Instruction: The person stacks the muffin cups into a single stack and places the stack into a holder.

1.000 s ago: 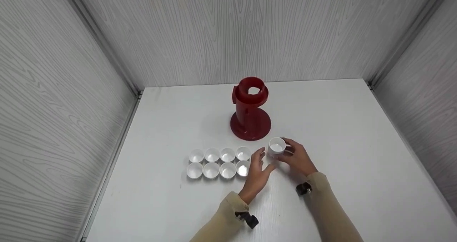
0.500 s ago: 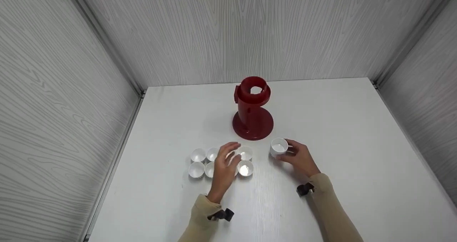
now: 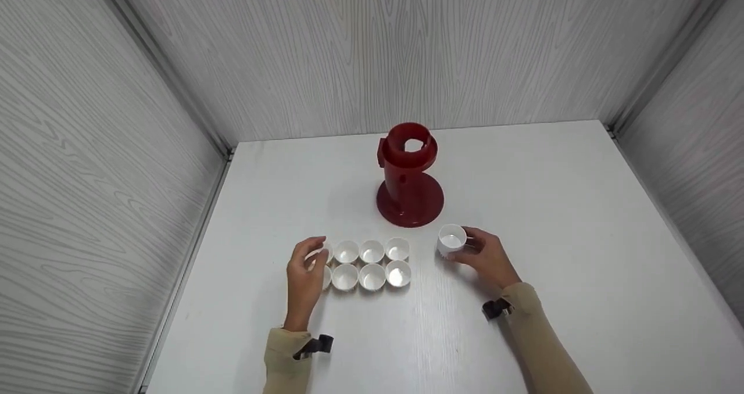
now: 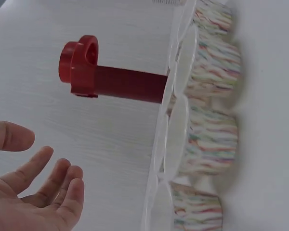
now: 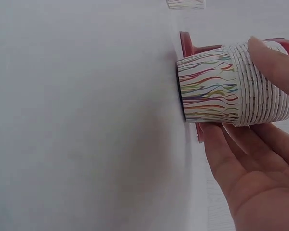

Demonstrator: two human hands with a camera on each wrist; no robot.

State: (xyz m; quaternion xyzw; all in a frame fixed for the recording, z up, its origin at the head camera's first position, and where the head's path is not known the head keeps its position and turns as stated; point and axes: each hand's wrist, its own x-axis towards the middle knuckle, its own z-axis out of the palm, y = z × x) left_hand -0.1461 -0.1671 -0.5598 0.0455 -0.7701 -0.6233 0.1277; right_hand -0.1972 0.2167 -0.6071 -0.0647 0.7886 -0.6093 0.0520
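Observation:
My right hand (image 3: 485, 258) grips a stack of nested paper cups (image 3: 451, 240), upright and mouth up, right of the standing cups. In the right wrist view the stack (image 5: 209, 86) shows colourful wavy stripes and several layered rims between thumb and fingers. Two rows of single paper cups (image 3: 372, 278) stand mouth up on the table, side by side. At the left end of these rows is my left hand (image 3: 305, 280), partly covering the leftmost cups. The left wrist view shows this hand (image 4: 36, 192) with loosely bent fingers and nothing in them, beside striped cups (image 4: 212, 139).
Behind the cups stands a red holder (image 3: 401, 179) with a round base, a column and a ring-shaped top. The white table (image 3: 535, 190) is bounded by pale wood-grain panels (image 3: 372, 57) at the back and on both sides.
My left hand has moved left across the cup rows, from near the stack to their left end. The right hand keeps holding the stack in nearly the same spot.

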